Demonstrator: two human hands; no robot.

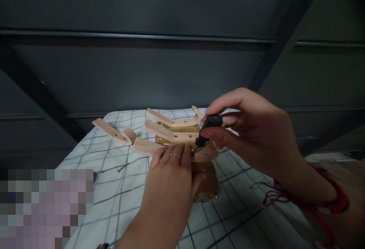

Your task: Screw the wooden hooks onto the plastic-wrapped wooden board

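Note:
My right hand [253, 127] pinches a small black-handled screwdriver [210, 125] between thumb and fingers. The screwdriver leans, its tip at a hole near the right part of the nearest wooden hook [207, 152]. My left hand [172, 180], with a ring on one finger, lies over the middle of that hook and holds it down, covering part of it. Under the hook is a brown, clear-wrapped block [209, 176]. Just behind, a second wooden hook [159, 130] with screws in its holes lies across the block.
A third wooden hook [159, 118] lies at the back, its curled end up. Another wooden hook [108, 130] rests to the left on the checked cloth [114, 203]. A dark panelled wall [142, 74] stands close behind. A blurred-out patch covers the lower left corner.

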